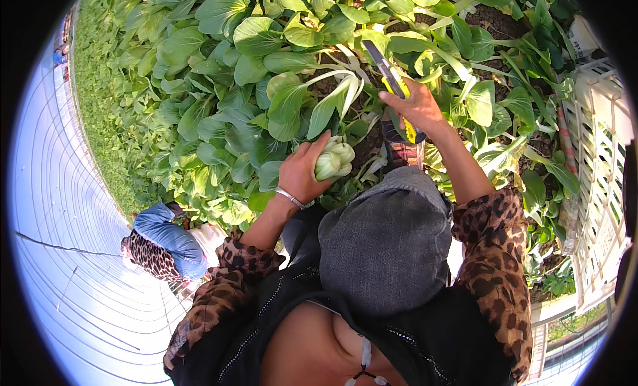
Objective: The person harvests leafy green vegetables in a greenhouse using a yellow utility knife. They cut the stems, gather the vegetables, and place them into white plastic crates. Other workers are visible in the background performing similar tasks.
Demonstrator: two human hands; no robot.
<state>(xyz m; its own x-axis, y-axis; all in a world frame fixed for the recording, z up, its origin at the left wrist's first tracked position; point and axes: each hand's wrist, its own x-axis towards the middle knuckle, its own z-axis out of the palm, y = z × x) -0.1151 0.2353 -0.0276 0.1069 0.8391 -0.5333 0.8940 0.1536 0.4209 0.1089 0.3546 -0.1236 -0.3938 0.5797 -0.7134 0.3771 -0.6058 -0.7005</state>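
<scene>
My left hand (302, 170) is closed around a small bunch of trimmed bok choy (335, 159), its pale green bases facing to the right. In my right hand (418, 106) is a yellow snap-off utility knife (397, 84), its wide blade extended toward the plants. Between the two hands, bent bok choy stalks (351, 84) with white stems lean over the soil. A dense stand of leafy bok choy (219, 96) spreads ahead and to the left. My knee in grey denim (386, 241) is raised below the hands.
A white slatted plastic crate (598, 186) stands at the right. Loose leaves and bare soil (491, 23) show near the upper right. At the left, another person in blue jeans (172, 236) bends over the bed. Curved greenhouse hoops (65, 246) arch beyond.
</scene>
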